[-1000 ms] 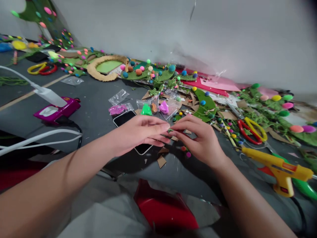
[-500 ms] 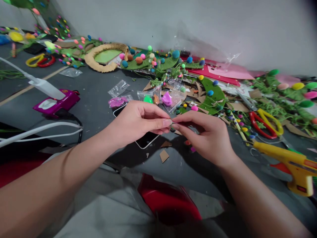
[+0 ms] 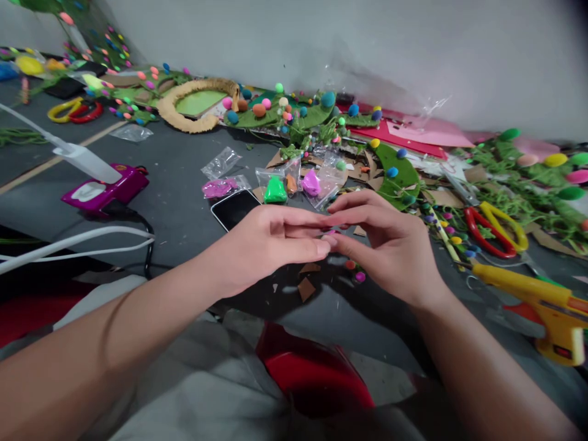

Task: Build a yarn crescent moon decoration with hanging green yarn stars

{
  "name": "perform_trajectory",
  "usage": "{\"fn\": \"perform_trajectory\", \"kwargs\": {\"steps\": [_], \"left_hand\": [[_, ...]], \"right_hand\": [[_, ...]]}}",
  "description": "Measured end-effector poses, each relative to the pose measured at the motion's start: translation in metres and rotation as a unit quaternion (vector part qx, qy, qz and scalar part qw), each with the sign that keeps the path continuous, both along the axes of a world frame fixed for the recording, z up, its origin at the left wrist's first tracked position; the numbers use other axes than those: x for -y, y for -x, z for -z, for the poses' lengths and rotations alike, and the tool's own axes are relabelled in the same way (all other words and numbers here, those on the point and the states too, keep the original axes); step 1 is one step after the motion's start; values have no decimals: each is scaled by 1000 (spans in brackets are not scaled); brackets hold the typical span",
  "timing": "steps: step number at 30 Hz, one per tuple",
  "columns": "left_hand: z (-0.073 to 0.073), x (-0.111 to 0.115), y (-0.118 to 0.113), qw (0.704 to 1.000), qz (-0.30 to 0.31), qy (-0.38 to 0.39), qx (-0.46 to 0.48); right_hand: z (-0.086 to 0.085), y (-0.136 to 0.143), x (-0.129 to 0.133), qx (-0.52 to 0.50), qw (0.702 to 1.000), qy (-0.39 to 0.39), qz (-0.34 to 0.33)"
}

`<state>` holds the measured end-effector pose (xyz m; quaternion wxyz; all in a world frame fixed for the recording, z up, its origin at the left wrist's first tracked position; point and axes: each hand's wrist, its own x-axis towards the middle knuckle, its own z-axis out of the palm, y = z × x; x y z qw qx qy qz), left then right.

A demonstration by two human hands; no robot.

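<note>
My left hand (image 3: 275, 242) and my right hand (image 3: 388, 245) meet at their fingertips above the dark table. The left fingers lie together over the thumb, closed. On the right, thumb and fingers bend inward, pressing against the left fingertips. A tiny pinkish spot shows where they meet; what they hold, if anything, is mostly hidden. Behind my left hand lies a phone (image 3: 235, 210), partly covered. Beyond the hands are small plastic bags with green clay-like material (image 3: 275, 190), a purple lump (image 3: 311, 182) and purple material (image 3: 219, 187).
A yellow glue gun (image 3: 528, 294) and red-yellow scissors (image 3: 489, 229) lie at right. A purple device with a white charger (image 3: 89, 165) and cables is at left. A tan fuzzy ring (image 3: 177, 110) and green leaf shapes with coloured balls (image 3: 399, 177) line the wall. Cardboard scraps (image 3: 306, 289) lie nearby.
Both hands have shifted slightly right, and their fingers have straightened and loosened from a tight pinch. The small greenish bit between the fingertips no longer shows. More of the green bag's contents is visible.
</note>
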<state>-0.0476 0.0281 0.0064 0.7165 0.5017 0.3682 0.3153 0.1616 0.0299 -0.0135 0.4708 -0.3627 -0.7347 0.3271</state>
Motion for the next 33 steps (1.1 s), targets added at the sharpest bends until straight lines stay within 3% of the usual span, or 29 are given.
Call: {"fn": "perform_trajectory", "kwargs": {"steps": [6, 10, 14, 19, 25, 29, 33], "left_hand": [[-1, 1, 1, 993, -28, -79, -87], [-2, 2, 4, 974, -54, -157, -154], [-4, -3, 7, 961, -70, -196, -182], [-5, -11, 12, 964, -85, -177, -180], [-4, -6, 6, 991, -33, -90, -90], [-4, -2, 1, 989, -41, -99, -105], [-5, -1, 0, 983, -62, -122, -125]], "right_hand": [[-4, 2, 2, 53, 999, -14, -2], [-7, 2, 3, 53, 998, 20, -8], [-7, -3, -1, 39, 998, 41, 41], [-5, -10, -7, 17, 992, 38, 117], [1, 1, -1, -10, 997, 50, 62], [2, 7, 2, 25, 1000, 8, 16], [0, 4, 0, 51, 997, 1, 62]]}}
